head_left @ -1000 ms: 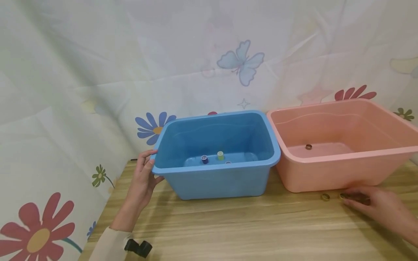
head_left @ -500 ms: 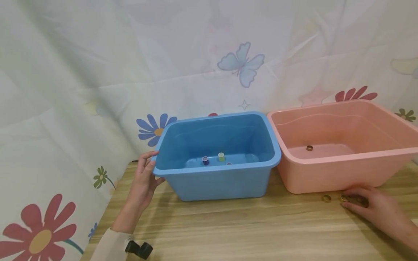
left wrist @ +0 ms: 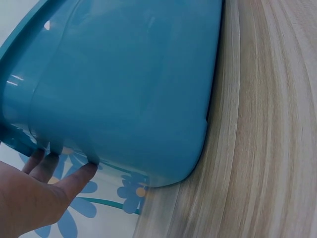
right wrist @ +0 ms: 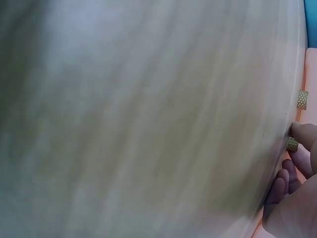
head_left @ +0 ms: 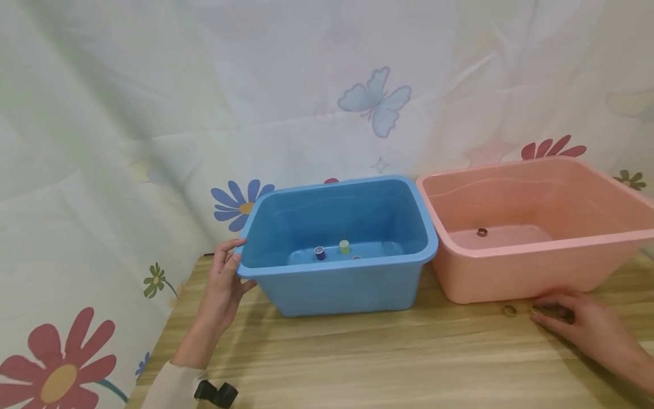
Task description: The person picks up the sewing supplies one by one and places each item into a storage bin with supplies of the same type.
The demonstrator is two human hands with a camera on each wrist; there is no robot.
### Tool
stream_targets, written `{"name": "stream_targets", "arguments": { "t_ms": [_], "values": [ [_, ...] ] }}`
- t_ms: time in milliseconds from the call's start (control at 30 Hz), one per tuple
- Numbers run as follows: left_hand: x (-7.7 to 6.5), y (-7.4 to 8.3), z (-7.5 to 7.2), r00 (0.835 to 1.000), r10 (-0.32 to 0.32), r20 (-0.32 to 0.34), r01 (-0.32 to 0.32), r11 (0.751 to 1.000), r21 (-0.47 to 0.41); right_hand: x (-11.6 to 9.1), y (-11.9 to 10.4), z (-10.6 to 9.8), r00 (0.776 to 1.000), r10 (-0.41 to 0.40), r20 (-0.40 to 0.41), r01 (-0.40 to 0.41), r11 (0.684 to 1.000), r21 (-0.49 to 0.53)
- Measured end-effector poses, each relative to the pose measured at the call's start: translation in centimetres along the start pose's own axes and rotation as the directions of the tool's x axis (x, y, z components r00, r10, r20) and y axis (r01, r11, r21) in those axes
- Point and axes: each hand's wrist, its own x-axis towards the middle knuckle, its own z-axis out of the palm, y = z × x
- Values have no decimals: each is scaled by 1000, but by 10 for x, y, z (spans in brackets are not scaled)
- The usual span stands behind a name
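My left hand (head_left: 223, 284) holds the left end of a blue tub (head_left: 339, 289) by its rim; in the left wrist view its fingertips meet the tub's outer wall. In front of the pink tub (head_left: 516, 275), my right hand (head_left: 587, 326) pinches a small gold ring (right wrist: 292, 144) between thumb and forefinger, low at the tabletop. Mostly covered by the fingers in the head view, that ring shows a studded surface in the right wrist view. A second gold ring (head_left: 508, 311) lies on the table just left of this hand.
Inside the blue tub are a purple cylinder (head_left: 319, 253), a pale green one (head_left: 344, 246) and a third piece mostly hidden by the front rim. One dark gold ring (head_left: 482, 232) lies in the pink tub. Behind both tubs hangs a patterned curtain (head_left: 286, 113).
The right fingertips have drawn in slightly around the gold ring, covering more of it. My left hand and both tubs keep their places.
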Motion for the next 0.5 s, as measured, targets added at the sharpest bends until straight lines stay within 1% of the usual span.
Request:
{"name": "stream_targets", "arguments": {
  "t_ms": [67, 233, 300, 500],
  "values": [
    [0, 0, 0, 1000, -4, 4, 4, 1000, -2, -1, 1, 2, 1000, -1, -4, 1, 1000, 4],
    [1, -1, 1, 1000, 1, 13, -1, 1000, -3, -3, 3, 0, 996, 64, 54, -68, 994, 84],
    [1, -1, 1, 1000, 2, 8, -1, 1000, -5, -2, 3, -2, 995, 74, 67, -81, 990, 112],
    [0, 0, -2, 1000, -5, -5, 5, 1000, -3, 2, 1, -5, 997, 62, 41, -67, 987, 143]
  ]
}}
